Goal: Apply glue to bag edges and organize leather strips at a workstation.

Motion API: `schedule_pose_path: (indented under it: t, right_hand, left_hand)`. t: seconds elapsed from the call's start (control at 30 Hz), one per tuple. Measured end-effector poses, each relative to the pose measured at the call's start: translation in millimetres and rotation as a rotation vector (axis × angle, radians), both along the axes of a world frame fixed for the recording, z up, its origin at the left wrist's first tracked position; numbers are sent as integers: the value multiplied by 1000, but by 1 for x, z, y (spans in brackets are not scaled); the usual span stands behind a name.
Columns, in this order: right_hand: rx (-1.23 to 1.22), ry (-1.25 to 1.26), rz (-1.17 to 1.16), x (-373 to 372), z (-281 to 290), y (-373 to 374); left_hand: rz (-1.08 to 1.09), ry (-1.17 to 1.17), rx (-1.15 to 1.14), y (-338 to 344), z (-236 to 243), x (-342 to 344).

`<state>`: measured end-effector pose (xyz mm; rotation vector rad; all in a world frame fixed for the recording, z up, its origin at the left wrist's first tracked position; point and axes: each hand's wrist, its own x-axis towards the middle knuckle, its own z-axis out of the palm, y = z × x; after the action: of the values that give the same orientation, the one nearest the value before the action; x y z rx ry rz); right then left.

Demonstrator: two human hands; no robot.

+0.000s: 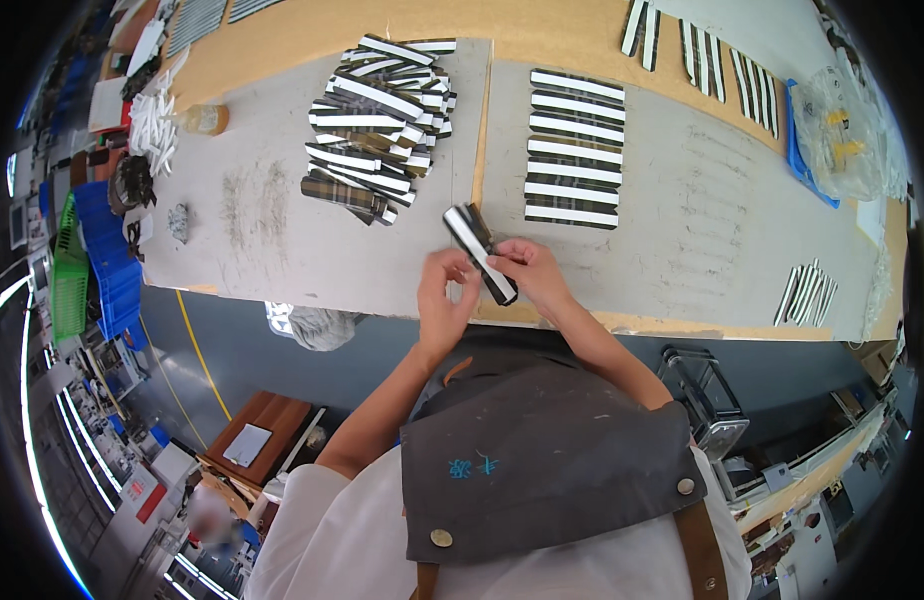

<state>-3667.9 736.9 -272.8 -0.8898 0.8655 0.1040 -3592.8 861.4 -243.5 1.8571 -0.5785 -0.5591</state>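
In front of me, near the table's front edge, a dark plaid fabric strip [468,238] with a white band along it is held at a slant. My right hand [534,272] pinches its right side with the thumb on top. The fingers of my left hand [448,292] are curled against its left edge; what exactly the fingertips grip is partly hidden. Dark fabric folds out behind the strip's upper end. Beyond my left hand lies a jumbled heap of similar strips [372,120]. Past my right hand, several strips [575,150] lie flat in an even column.
The grey-topped table [682,270] has a tan border. At the right are a blue tray [808,150], clear plastic bags [842,140] and thin striped strips [807,295]. Leftward sit a jar [204,120], white scraps [154,130], and blue [110,250] and green [70,270] crates.
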Motion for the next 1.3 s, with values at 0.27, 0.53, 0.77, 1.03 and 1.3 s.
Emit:
schedule_pose_path:
  t: [0.27,0.53,0.77,1.03,1.3]
  right_hand:
    - [-215,-53,220,-39,2,-11]
    - [-95,-18,20,-83,13,-46]
    - [-402,68,-185,-97,7,-69]
    - [-606,137,-47,-88,0,-66]
    - [-925,145,-52,-88,-8,-85]
  left_hand:
    - [107,564,168,-17,-11,28]
    - [121,785,66,-35,-18,17]
    - [59,610,111,-58,-24,-6]
    - [-52,266,297,-31,-18,-2]
    - [-27,231,238,11,-13,41]
